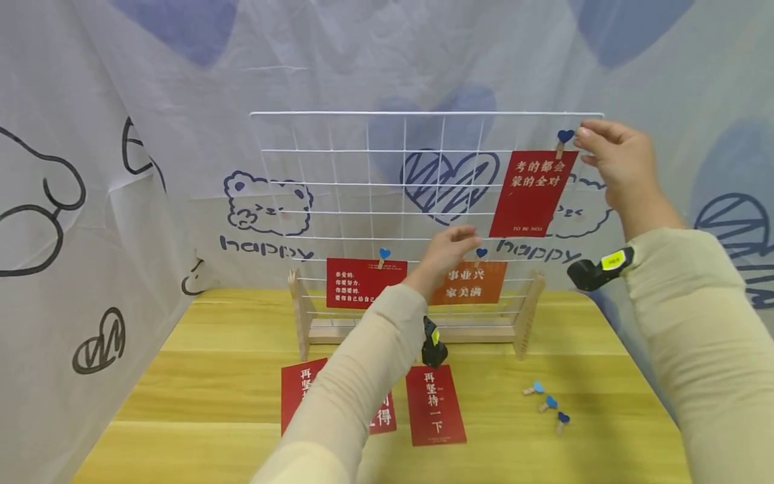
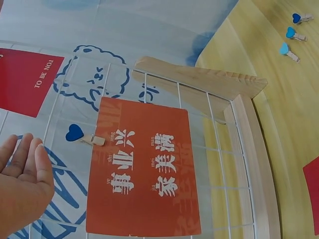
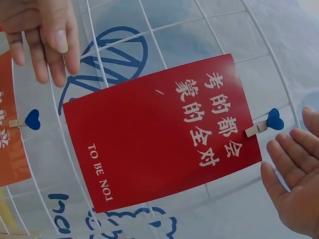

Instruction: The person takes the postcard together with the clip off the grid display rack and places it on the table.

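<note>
A red card [image 1: 532, 198] with white characters hangs high on the right of a white wire grid [image 1: 387, 183], fastened by a small wooden clothespin with a dark blue heart [image 3: 274, 119]. My right hand [image 1: 623, 161] is beside that clothespin, fingers relaxed and apart from it in the right wrist view. My left hand [image 1: 444, 255] is lower, near the middle of the grid, its fingers loosely extended and holding nothing. Next to it an orange card [image 2: 144, 169] hangs from another clothespin [image 2: 84, 137] with a dark blue heart. My left forearm hides part of a card on the table.
Another red card [image 1: 357, 282] hangs lower left by a light blue heart clothespin [image 1: 384, 253]. Wooden feet [image 1: 529, 316] hold the grid upright on the yellow table [image 1: 199, 376]. Red cards [image 1: 437, 407] lie in front; several loose clothespins [image 1: 548, 403] lie at right.
</note>
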Tool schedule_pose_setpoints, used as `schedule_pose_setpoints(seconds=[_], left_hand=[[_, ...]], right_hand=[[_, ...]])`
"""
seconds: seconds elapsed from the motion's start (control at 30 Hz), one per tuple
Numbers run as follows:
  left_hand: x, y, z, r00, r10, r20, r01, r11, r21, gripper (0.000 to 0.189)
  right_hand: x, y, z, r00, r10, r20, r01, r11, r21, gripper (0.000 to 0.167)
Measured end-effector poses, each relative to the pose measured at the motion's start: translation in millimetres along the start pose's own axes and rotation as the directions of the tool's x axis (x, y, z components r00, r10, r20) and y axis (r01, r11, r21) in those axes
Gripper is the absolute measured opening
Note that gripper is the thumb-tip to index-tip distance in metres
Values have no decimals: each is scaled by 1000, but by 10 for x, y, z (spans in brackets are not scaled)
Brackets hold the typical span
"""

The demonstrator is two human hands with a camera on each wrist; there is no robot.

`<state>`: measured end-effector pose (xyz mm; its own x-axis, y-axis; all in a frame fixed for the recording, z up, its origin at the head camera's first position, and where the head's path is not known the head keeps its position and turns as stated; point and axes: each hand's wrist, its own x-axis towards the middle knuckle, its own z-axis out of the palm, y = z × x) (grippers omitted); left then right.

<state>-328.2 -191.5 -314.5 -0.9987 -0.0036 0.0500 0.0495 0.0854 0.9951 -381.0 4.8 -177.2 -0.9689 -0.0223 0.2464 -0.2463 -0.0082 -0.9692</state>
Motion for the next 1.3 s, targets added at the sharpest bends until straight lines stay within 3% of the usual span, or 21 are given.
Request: schedule_pose_setpoints(seconds=[0.13,0.33,0.83,1.03,1.3], left_hand=[[24,-14,50,1000,-11,-10,12,1000,25,38],[74,-42,115,1000,-15,-22,15,1000,-6,39],[127,-24,258,999,-47,-14,47,999,8,33],[144,-18,323,998,-34,-48,36,998,44,26],[147,8,413,994,-29,-101,39,994,98,20]], right_hand=[[12,-5,-2,1000,27,-3,-27,990,-139,46],[51,-16,29,995,92,33,-76,940,-333,53],[169,-45,63,994,100,49,-78,938,-337,50],[213,-91,48,991,109,71,-73,916,-395,47],[254,-96,58,992,106,75,-68,918,-391,42]])
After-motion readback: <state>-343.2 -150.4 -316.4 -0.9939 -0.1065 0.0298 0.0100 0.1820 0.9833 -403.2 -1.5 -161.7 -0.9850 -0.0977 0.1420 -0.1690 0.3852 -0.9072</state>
